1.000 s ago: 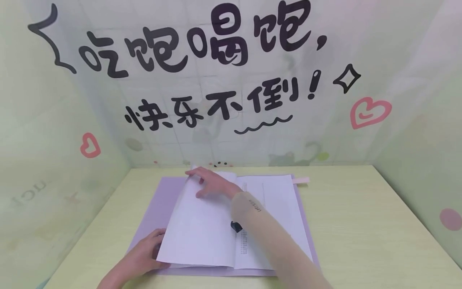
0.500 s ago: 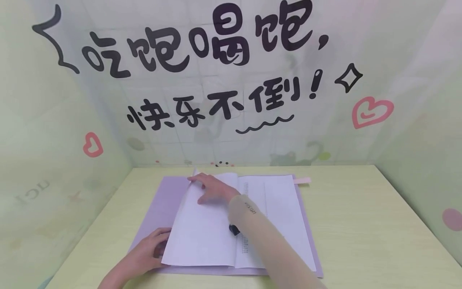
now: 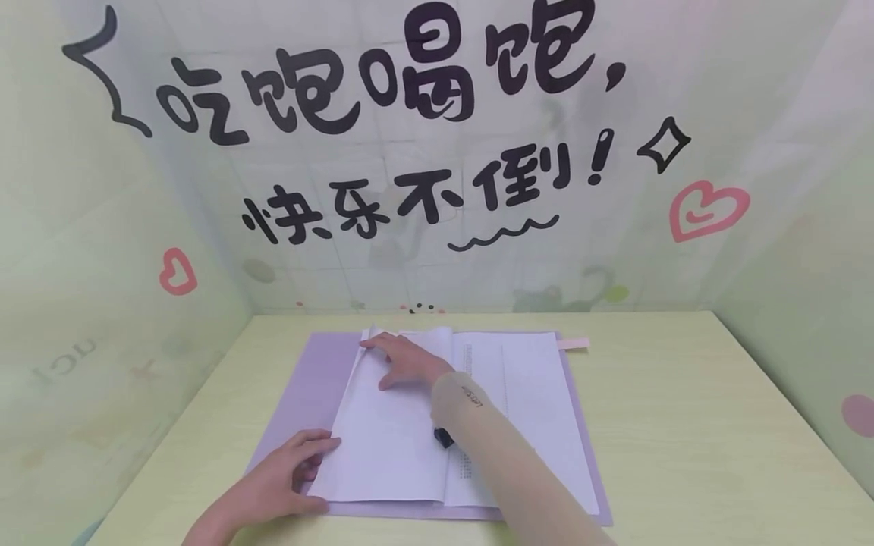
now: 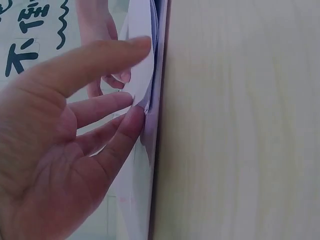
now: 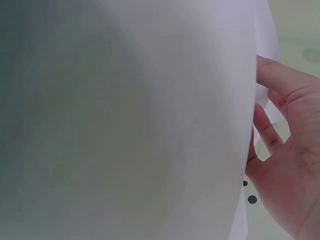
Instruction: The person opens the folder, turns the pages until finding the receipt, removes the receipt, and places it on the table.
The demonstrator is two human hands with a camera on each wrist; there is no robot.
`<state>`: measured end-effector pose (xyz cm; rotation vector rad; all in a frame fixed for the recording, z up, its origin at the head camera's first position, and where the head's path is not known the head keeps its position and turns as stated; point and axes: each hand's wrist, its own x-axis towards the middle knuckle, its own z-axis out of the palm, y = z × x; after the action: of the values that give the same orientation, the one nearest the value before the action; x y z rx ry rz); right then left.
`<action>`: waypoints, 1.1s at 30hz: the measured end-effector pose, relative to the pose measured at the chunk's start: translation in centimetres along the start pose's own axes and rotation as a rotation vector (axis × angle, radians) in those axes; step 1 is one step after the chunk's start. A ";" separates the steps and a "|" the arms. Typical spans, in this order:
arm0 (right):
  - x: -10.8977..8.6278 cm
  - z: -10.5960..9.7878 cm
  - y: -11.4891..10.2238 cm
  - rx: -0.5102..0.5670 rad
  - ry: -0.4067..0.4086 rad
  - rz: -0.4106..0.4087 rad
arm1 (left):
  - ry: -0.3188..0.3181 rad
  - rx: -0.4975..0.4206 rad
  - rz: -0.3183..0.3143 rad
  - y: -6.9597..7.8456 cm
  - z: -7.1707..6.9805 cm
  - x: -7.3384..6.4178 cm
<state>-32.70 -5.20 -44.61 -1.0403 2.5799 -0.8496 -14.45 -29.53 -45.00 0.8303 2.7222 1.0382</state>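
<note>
An open book with white pages lies on a purple cover in the head view. My left hand is at the lower left page edge, thumb and fingers spread apart. In the left wrist view, fingertips of the left hand touch the edge of the raised pages. My right hand reaches across to the pages' upper left corner, index finger extended and thumb spread over the white sheet. A curved sheet fills most of the right wrist view and partly hides the right hand's fingers.
A pale pink tab sticks out at the book's upper right. Beneath lies a light wooden table. Behind stands a pale wall curtain with black lettering, and similar panels flank both sides.
The loose pages' left edge has shifted slightly right and settled lower. Both hands have moved a little: the left to the right along the edge, the right slightly nearer.
</note>
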 end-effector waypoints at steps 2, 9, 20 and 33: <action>0.0 0.0 0.1 -0.006 -0.005 -0.006 | 0.009 0.027 0.020 0.0 0.1 0.1; 0.0 0.0 0.1 -0.036 -0.024 -0.021 | 0.044 0.082 0.078 -0.5 0.4 0.4; -0.3 -0.1 -0.1 -0.280 -0.049 0.089 | 0.061 0.078 0.081 -0.4 0.6 0.6; -0.9 -0.4 -0.3 -0.237 -0.107 0.140 | 0.101 0.116 0.125 -0.3 0.9 0.8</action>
<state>-32.08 -4.53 -44.12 -0.9224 2.6695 -0.4499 -14.99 -28.83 -45.82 1.0042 2.8711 0.9776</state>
